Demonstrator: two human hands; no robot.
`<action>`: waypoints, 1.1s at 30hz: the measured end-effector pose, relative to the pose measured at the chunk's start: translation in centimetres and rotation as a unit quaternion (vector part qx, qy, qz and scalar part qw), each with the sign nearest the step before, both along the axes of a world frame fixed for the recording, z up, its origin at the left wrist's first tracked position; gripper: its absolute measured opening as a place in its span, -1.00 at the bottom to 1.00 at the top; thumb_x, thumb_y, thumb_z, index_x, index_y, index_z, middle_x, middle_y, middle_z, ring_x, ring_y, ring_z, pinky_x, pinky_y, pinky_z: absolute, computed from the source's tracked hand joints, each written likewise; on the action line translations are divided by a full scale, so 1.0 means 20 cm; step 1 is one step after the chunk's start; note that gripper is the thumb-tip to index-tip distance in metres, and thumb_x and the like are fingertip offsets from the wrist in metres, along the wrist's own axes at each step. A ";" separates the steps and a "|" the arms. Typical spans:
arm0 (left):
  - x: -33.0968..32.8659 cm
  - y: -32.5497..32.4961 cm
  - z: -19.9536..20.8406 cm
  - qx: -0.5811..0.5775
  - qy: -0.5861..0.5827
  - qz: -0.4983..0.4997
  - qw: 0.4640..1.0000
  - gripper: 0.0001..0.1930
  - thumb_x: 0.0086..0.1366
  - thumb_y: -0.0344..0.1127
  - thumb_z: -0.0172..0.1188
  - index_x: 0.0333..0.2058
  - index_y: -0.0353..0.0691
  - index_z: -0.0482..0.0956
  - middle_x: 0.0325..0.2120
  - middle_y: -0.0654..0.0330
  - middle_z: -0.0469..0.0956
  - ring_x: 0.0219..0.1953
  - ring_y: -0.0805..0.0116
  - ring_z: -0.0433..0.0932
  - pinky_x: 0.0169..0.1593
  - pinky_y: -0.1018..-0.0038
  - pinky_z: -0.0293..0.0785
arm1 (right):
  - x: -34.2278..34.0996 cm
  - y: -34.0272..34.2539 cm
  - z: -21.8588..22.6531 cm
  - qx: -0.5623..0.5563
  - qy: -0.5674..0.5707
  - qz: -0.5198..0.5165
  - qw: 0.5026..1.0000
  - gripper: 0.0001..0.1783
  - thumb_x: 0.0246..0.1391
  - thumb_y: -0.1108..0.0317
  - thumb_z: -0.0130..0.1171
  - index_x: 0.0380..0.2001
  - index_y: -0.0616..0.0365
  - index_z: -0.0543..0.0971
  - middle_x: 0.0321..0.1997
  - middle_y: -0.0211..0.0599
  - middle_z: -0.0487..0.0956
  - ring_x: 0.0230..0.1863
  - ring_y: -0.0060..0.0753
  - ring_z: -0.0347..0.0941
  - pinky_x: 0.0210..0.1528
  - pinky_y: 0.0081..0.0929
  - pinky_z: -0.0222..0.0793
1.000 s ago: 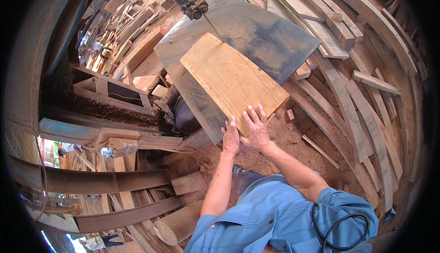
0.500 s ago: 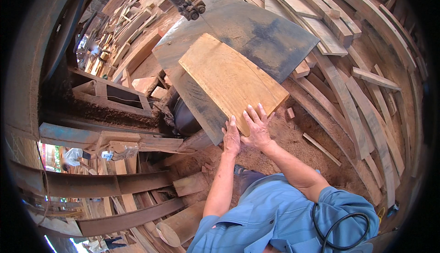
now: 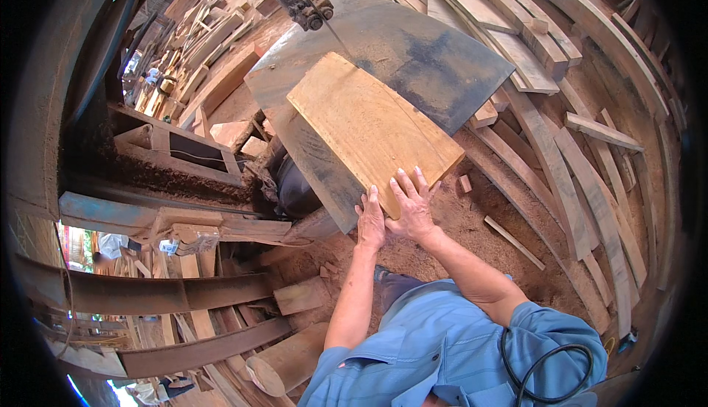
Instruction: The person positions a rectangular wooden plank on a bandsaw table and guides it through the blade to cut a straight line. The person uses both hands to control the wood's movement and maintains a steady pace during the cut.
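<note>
Basically, only the head view is given. A wedge-like wooden board (image 3: 369,127) is seen lying flat on the metal surface (image 3: 461,60), its near end carried past the near edge. Key relation: the board is placed straight ahead of both grips, with its long axis run from the near end at lower right to the narrower far end at upper left. The thin blade (image 3: 337,38) is positioned by that far end, under the guide arm (image 3: 310,15); whether the wood is touched by it cannot be fairly told, the blade being faint.

The right grip (image 3: 414,211) is laid over the near end, fingers spread on the top face, no pinch shown. The left grip (image 3: 371,223) is put against the near left corner, fingers pointed forward; whether it is closed cannot be told, the underside being hidden. Both are in contact, so neither is nearer; more of the top is covered by the right.

An offcut (image 3: 464,183) and a thin stick (image 3: 515,242) are left on the dusty floor (image 3: 461,245); planks (image 3: 571,178) are piled at right.
</note>
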State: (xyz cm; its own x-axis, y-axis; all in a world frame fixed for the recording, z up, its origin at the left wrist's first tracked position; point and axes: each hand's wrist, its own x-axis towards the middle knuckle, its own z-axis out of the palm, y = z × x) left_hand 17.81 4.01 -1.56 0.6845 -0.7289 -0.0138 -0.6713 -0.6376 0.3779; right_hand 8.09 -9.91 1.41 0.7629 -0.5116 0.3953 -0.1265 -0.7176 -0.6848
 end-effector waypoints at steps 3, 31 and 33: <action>0.01 0.02 -0.03 -0.018 0.026 0.009 0.999 -0.28 0.55 -0.18 -0.14 0.55 -0.10 -0.24 0.53 -0.20 0.05 0.55 -0.33 0.04 0.58 -0.17 -0.17 | 0.01 0.01 0.01 -0.008 0.004 -0.005 1.000 -0.03 -0.39 0.12 0.46 0.26 0.14 0.56 0.53 -0.11 0.31 0.65 0.25 -0.16 0.47 0.75 -0.68; 0.01 0.01 -0.06 -0.006 0.000 0.011 1.000 -0.03 0.46 -0.21 0.18 0.56 0.01 -0.37 0.53 -0.26 0.03 0.54 -0.32 0.09 0.57 -0.20 -0.16 | 0.01 -0.01 0.02 0.006 0.015 0.004 1.000 0.01 -0.42 0.14 0.48 0.29 0.12 0.54 0.56 -0.19 0.27 0.65 0.21 -0.16 0.45 0.83 -0.59; 0.01 0.01 -0.06 -0.006 0.006 0.018 1.000 -0.04 0.47 -0.21 0.17 0.56 0.03 -0.38 0.52 -0.26 0.05 0.54 -0.29 0.09 0.58 -0.16 -0.19 | 0.00 -0.02 0.04 -0.004 0.030 0.000 1.000 0.02 -0.43 0.14 0.48 0.30 0.11 0.54 0.57 -0.20 0.27 0.65 0.20 -0.16 0.44 0.84 -0.59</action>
State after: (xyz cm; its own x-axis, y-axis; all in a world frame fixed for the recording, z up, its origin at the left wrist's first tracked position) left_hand 17.97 4.15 -2.69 0.7098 -0.7042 -0.0133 -0.6435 -0.6560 0.3944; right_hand 8.06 -10.23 2.16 0.7855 -0.5080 0.3533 -0.1659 -0.7230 -0.6707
